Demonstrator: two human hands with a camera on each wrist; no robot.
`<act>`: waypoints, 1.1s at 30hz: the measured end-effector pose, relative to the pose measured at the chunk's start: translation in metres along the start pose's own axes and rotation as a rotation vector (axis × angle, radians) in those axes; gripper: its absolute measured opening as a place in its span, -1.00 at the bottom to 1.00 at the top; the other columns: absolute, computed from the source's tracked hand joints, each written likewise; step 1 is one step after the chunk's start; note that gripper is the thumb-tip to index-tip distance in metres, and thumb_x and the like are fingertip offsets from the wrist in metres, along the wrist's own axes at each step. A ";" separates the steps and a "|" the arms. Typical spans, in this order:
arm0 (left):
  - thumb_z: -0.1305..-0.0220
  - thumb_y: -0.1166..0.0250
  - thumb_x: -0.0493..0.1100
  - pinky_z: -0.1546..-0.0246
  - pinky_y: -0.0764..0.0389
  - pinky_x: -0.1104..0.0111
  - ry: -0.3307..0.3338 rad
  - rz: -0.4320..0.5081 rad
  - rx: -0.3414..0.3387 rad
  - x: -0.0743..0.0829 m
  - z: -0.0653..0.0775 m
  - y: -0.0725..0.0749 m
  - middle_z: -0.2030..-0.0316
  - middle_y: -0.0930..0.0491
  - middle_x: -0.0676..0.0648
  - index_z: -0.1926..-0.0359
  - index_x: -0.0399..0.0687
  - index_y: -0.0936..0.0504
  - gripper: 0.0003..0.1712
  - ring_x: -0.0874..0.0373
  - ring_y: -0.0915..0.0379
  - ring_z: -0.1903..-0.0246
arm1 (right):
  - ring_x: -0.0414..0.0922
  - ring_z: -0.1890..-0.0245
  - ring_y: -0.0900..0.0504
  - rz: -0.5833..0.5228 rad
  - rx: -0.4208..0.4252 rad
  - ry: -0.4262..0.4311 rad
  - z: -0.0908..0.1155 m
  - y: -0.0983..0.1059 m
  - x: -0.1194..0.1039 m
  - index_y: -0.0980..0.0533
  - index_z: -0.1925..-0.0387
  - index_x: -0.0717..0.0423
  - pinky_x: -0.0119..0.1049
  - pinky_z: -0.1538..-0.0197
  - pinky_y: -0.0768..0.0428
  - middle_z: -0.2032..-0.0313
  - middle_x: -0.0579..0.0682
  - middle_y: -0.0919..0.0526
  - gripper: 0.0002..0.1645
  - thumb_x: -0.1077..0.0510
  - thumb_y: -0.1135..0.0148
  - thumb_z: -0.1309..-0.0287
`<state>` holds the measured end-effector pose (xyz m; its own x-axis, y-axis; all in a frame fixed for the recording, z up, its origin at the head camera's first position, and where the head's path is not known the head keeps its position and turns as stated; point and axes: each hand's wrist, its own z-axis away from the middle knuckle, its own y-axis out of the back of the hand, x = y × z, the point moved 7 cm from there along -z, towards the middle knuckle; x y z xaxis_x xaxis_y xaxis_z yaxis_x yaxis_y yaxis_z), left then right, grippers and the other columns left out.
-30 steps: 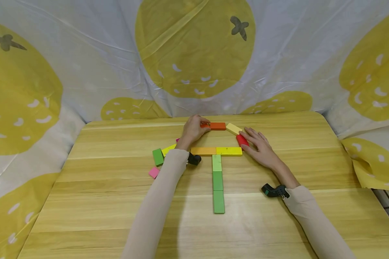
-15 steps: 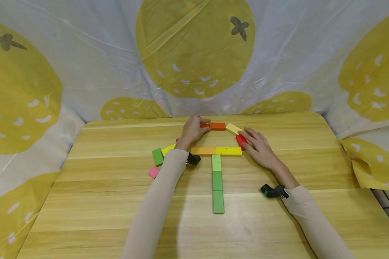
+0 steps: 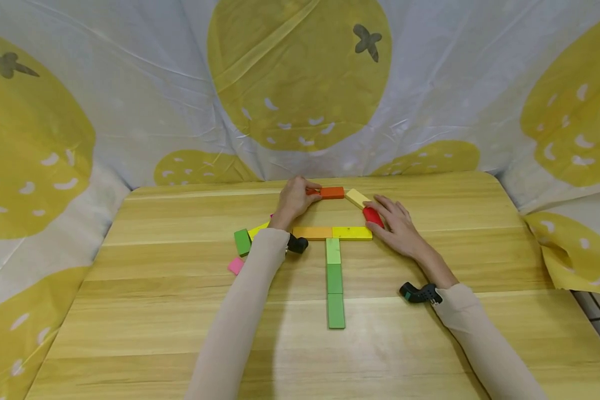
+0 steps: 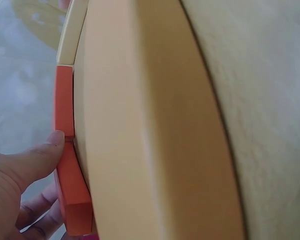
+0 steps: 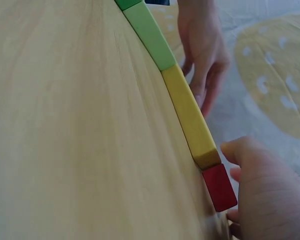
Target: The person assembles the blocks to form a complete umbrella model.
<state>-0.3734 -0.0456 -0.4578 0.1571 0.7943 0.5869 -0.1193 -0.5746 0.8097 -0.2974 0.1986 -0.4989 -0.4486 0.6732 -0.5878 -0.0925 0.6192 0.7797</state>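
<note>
Shifted slightly left: orange-red oblong block (image 3: 332,193), far side of wood-grain table (image 3: 155,333) | left hand (image 3: 294,197) pinching second orange-red block (image 4: 75,180), adjoining | right hand (image 3: 399,229) at red oblong block (image 3: 373,217), fingers around it; grasp: cannot tell

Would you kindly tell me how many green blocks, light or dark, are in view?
4: a light green block, a middle green block and a bottom green block, in one line; and a left green block beside a yellow block. The left sleeve may hide others.
</note>
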 end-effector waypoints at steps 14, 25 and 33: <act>-0.33 -0.44 -0.05 0.10 -0.53 0.25 -0.005 -0.007 -0.009 -0.001 0.000 -0.002 0.01 -0.63 -0.10 -0.12 0.09 -0.79 -0.65 0.00 -0.51 0.03 | 0.26 -0.58 -0.14 0.010 -0.003 -0.015 -0.006 -0.002 -0.003 -0.32 -0.53 -0.03 0.36 -0.58 0.22 -0.57 0.25 -0.18 -0.34 -0.03 -0.15 -0.49; -0.33 -0.44 -0.06 0.20 -0.40 0.33 -0.012 -0.006 -0.017 -0.001 -0.001 0.000 0.04 -0.63 -0.12 -0.13 0.07 -0.77 -0.63 0.00 -0.48 0.07 | 0.30 -0.50 -0.25 -0.043 0.079 0.008 -0.005 0.002 -0.005 -0.42 -0.46 0.08 0.40 -0.54 0.07 -0.48 0.30 -0.32 -0.42 0.11 -0.16 -0.48; -0.35 -0.43 -0.05 0.14 -0.43 0.30 -0.016 -0.004 -0.029 -0.002 0.000 -0.002 0.00 -0.62 -0.12 -0.14 0.09 -0.77 -0.64 0.00 -0.47 0.06 | 0.28 -0.34 -0.38 -0.162 0.160 -0.022 0.002 0.013 -0.001 -0.52 -0.33 0.21 0.38 -0.40 -0.13 -0.28 0.27 -0.52 -0.47 0.14 -0.25 -0.40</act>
<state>-0.3736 -0.0460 -0.4606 0.1737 0.7931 0.5837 -0.1472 -0.5652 0.8117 -0.2964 0.2066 -0.4887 -0.4193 0.5678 -0.7084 -0.0190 0.7746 0.6321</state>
